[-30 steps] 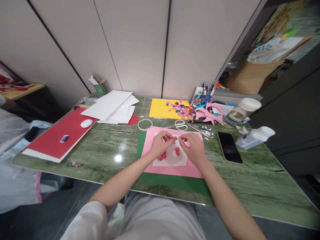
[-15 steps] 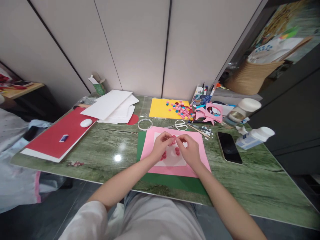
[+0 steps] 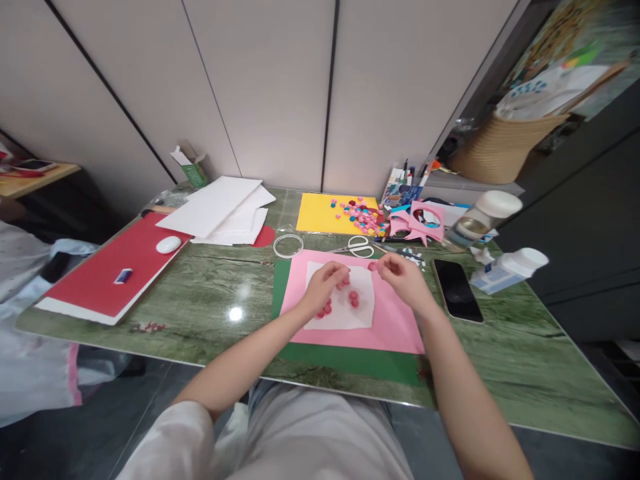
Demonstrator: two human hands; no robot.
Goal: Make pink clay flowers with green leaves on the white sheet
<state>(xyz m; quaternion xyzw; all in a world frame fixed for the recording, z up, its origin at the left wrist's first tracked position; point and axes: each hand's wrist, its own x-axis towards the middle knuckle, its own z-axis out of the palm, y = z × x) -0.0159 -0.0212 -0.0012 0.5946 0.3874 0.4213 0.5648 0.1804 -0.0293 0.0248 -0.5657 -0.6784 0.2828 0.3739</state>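
Observation:
My left hand [image 3: 324, 287] is over the white square sheet [image 3: 363, 319], thumb and fingers closed together beside small round pink pieces [image 3: 354, 299] that look like buttons. Whatever those fingertips may hold is hidden. To the right, my right hand [image 3: 406, 279] is raised over the pink sheet [image 3: 400, 327], its thumb and forefinger pinched at another round pink piece [image 3: 373, 266]. The white sheet rests on the pink one, with a green sheet [image 3: 350, 363] underneath. More pink pieces lie by my left fingers, partly covered.
Behind are white-handled scissors [image 3: 361, 247], a tape roll [image 3: 289, 246] and a yellow sheet [image 3: 313, 213] with colourful small pieces. A phone [image 3: 457, 290] and white bottle [image 3: 515, 270] stand right. At left are a red sheet [image 3: 100, 283], white sheets [image 3: 213, 207] and a co-worker's sleeve [image 3: 75, 247].
My right hand has moved right, away from my left hand, with a round pink piece at its fingertips. My left hand has stayed nearly in place. The view has shifted slightly.

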